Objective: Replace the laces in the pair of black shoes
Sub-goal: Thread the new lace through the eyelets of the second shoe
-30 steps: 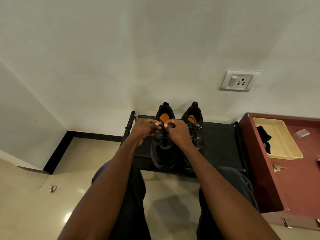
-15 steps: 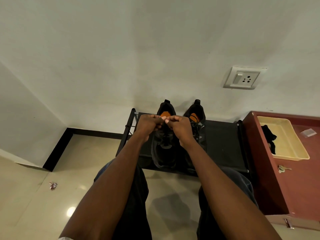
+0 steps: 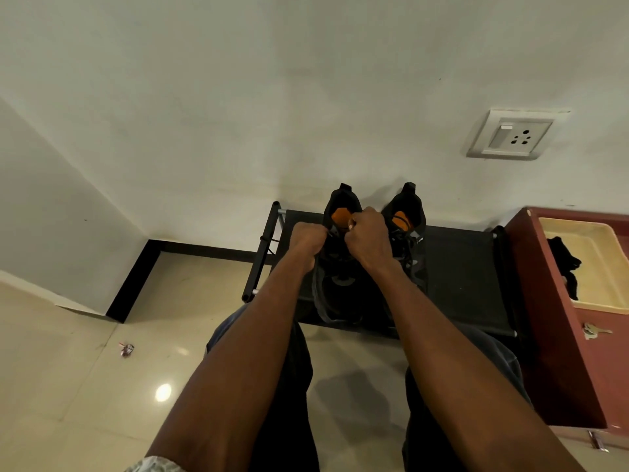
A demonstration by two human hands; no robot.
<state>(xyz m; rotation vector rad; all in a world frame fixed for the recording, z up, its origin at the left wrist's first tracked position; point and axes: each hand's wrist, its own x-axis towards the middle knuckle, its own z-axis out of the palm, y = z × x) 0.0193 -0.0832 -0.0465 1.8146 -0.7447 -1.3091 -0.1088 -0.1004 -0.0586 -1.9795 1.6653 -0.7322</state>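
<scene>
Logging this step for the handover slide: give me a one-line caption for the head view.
Both hands, left hand and right hand, work at the left black shoe on a black shoe rack.

Two black shoes (image 3: 340, 287) with orange insoles sit on a black rack (image 3: 456, 267) against a plain white wall (image 3: 238, 97). A cream tray (image 3: 599, 253) holding black cloth (image 3: 565, 264) rests on a reddish-brown cabinet (image 3: 558, 335); glossy beige floor (image 3: 68, 369), black skirting (image 3: 132, 284).

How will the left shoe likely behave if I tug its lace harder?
The left shoe looks soft and light, so it may slide or lift off the rack. Both hands grip at its tongue; the lace itself probably stays floppy.
</scene>
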